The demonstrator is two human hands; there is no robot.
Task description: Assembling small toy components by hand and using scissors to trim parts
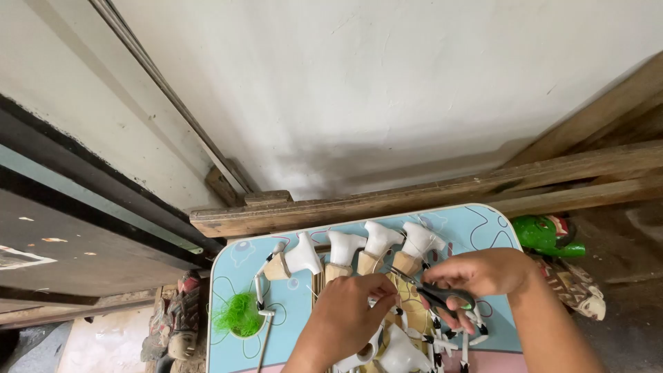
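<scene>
At the near edge of the surface [238,259], a small light-blue tabletop with rounded corners and looping line drawings, lie a couple of white carved figures [399,354] and thin white sticks banded in black [442,340], partly hidden under the person's forearms. Just beyond them the left hand [349,314] is closed, its fingertips pinching a small pale piece [391,301] that is too hidden to make out clearly. Close beside it, toward the right edge, the right hand [483,273] grips a pair of black-handled scissors [442,295], fingers through the loops; the metal blades point toward the left hand and reach the spot where it pinches, and whether they actually touch the piece cannot be told. Near the left edge sits a tuft of bright green fibre [238,314], with a bent black-and-white banded stick [261,290] just beside it. Farther back, along the far edge, four white carved pieces with bare tan wooden ends [345,250] stand in a row, side by side. Off the right edge a green painted figure [547,236] lies on the floor beside a patterned brown one [577,287]. Beyond the surface, rough wooden planks [414,197] lean along the foot of a white wall [387,83].
</scene>
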